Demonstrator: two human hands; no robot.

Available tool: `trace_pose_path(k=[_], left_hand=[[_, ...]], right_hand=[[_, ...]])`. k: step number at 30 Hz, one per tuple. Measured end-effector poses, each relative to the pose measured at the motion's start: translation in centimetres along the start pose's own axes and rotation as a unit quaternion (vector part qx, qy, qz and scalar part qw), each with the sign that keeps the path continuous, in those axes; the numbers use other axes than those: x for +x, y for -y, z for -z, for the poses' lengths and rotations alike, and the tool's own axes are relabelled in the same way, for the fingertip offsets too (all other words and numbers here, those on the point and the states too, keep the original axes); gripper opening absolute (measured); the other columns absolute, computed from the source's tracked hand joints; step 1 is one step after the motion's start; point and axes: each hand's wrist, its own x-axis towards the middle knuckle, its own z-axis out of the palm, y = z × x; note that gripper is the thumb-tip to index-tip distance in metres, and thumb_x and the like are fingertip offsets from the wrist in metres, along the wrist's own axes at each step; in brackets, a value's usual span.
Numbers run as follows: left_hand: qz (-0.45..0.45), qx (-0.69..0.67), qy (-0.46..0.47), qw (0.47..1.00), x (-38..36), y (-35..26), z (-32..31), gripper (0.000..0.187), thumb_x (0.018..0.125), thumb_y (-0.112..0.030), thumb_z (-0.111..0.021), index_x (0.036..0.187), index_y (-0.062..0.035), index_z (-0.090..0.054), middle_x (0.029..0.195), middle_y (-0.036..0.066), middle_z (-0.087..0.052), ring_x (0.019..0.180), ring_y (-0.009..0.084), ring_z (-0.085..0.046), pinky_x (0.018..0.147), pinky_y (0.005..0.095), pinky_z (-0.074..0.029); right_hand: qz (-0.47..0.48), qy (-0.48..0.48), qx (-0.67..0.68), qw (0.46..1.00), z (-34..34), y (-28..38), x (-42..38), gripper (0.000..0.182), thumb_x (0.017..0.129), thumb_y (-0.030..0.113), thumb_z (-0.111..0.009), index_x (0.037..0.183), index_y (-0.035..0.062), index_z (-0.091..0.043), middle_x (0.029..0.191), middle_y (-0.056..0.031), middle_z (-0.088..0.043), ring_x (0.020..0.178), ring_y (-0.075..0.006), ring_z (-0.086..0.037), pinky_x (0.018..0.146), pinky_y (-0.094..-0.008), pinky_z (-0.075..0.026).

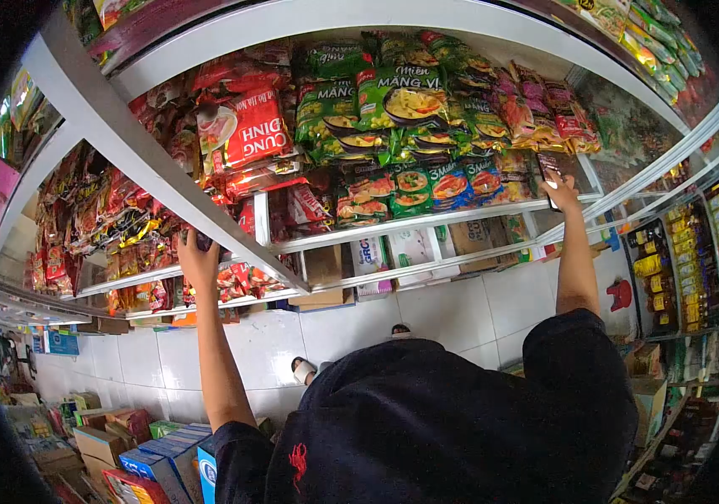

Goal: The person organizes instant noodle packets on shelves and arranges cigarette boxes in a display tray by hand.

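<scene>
While a phone (pixel 547 161) is gripped by the fingers of the right hand (pixel 563 191) at the front edge of a white shelf (pixel 359 236), to the right of the green packets (pixel 372 105), the left hand (pixel 200 260) is held beside red packets (pixel 111 223). Its fingers are bent, but whether anything is grasped cannot be told.

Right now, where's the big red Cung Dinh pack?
In the head view, the red Cung Dinh pack lies left of centre, immediately left of the green packs, beyond the left hand.
</scene>
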Motion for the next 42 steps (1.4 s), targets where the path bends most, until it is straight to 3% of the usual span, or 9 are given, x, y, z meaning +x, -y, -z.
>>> trace_pose_path(k=[3,7,11,17,21,27,31,35,42], left_hand=[[0.007,-0.005,-0.027,1.000,0.0,2.2,1.0,0.044,0.065,-0.023,-0.069,0.102,-0.0042,-0.057,0.109,0.023,-0.052,0.100,0.0390,-0.050,0.086,0.0434,-0.041],[0.102,0.047,-0.128,0.985,0.2,5.1,3.8,0.033,0.065,-0.017,-0.067,0.093,-0.0024,-0.059,0.090,0.017,-0.058,0.079,0.0349,-0.056,0.069,0.0433,-0.044],[-0.073,-0.177,0.075,0.979,0.2,-2.4,1.1,0.034,0.063,-0.017,-0.067,0.094,-0.0027,-0.060,0.091,0.017,-0.058,0.080,0.0345,-0.056,0.069,0.0410,-0.045],[-0.058,-0.020,-0.021,0.998,0.9,1.6,1.2,0.040,0.062,-0.021,-0.069,0.097,-0.0058,-0.058,0.094,0.021,-0.054,0.087,0.0377,-0.052,0.075,0.0435,-0.044],[0.118,0.049,-0.016,0.992,2.1,5.0,4.0,0.035,0.063,-0.016,-0.069,0.094,-0.0034,-0.060,0.090,0.018,-0.059,0.079,0.0358,-0.056,0.070,0.0426,-0.045],[-0.120,-0.099,0.066,0.986,-0.1,-4.3,0.1,0.040,0.060,-0.019,-0.069,0.097,-0.0080,-0.060,0.095,0.017,-0.057,0.089,0.0345,-0.054,0.077,0.0421,-0.045],[-0.061,-0.096,0.088,0.990,1.5,-0.3,1.8,0.042,0.059,-0.020,-0.071,0.098,-0.0087,-0.061,0.098,0.016,-0.057,0.090,0.0331,-0.054,0.077,0.0424,-0.044],[0.124,-0.001,-0.018,0.992,3.3,6.1,4.4,0.038,0.059,-0.020,-0.072,0.094,-0.0073,-0.062,0.089,0.016,-0.059,0.085,0.0325,-0.055,0.074,0.0412,-0.045],[-0.034,-0.141,0.122,0.982,-1.0,-5.9,-0.3,0.040,0.060,-0.023,-0.069,0.095,-0.0060,-0.060,0.105,0.015,-0.055,0.094,0.0346,-0.052,0.082,0.0408,-0.043]], right_hand=[[0.016,-0.129,0.048,0.990,0.7,1.6,-2.8,0.063,0.073,0.062,-0.051,0.130,0.0386,-0.036,0.137,-0.0123,-0.026,0.116,-0.0404,-0.038,0.091,-0.0503,-0.035],[0.286,-0.290,0.225,0.885,0.1,10.5,-10.8,0.042,0.075,0.016,-0.063,0.115,0.0056,-0.053,0.116,-0.0146,-0.046,0.106,-0.0310,-0.044,0.092,-0.0401,-0.035],[0.395,-0.186,0.312,0.844,-4.0,21.4,-17.3,0.034,0.076,0.018,-0.063,0.107,0.0068,-0.056,0.113,-0.0130,-0.050,0.107,-0.0294,-0.045,0.091,-0.0414,-0.035],[0.358,-0.276,0.246,0.857,-5.3,27.3,-19.4,0.024,0.079,0.015,-0.056,0.102,0.0077,-0.059,0.109,-0.0072,-0.057,0.102,-0.0283,-0.052,0.089,-0.0404,-0.040],[0.373,-0.329,0.238,0.834,-6.0,27.3,-19.3,0.024,0.077,0.010,-0.055,0.100,0.0069,-0.061,0.108,-0.0062,-0.058,0.099,-0.0271,-0.054,0.084,-0.0388,-0.044],[0.363,-0.335,0.219,0.841,-6.3,27.3,-19.2,0.032,0.072,0.004,-0.051,0.102,0.0082,-0.062,0.108,-0.0055,-0.059,0.097,-0.0260,-0.056,0.081,-0.0359,-0.046],[0.356,-0.301,0.231,0.854,-6.4,27.0,-18.9,0.035,0.070,0.005,-0.050,0.103,0.0081,-0.061,0.109,-0.0060,-0.058,0.101,-0.0263,-0.053,0.087,-0.0369,-0.042],[0.370,-0.297,0.235,0.848,-6.2,26.9,-19.0,0.035,0.071,0.005,-0.049,0.104,0.0071,-0.060,0.111,-0.0073,-0.057,0.103,-0.0276,-0.052,0.088,-0.0373,-0.041],[0.377,-0.312,0.208,0.847,-7.4,26.4,-18.3,0.030,0.076,0.006,-0.049,0.104,0.0059,-0.060,0.115,-0.0073,-0.056,0.105,-0.0266,-0.052,0.088,-0.0379,-0.041]])
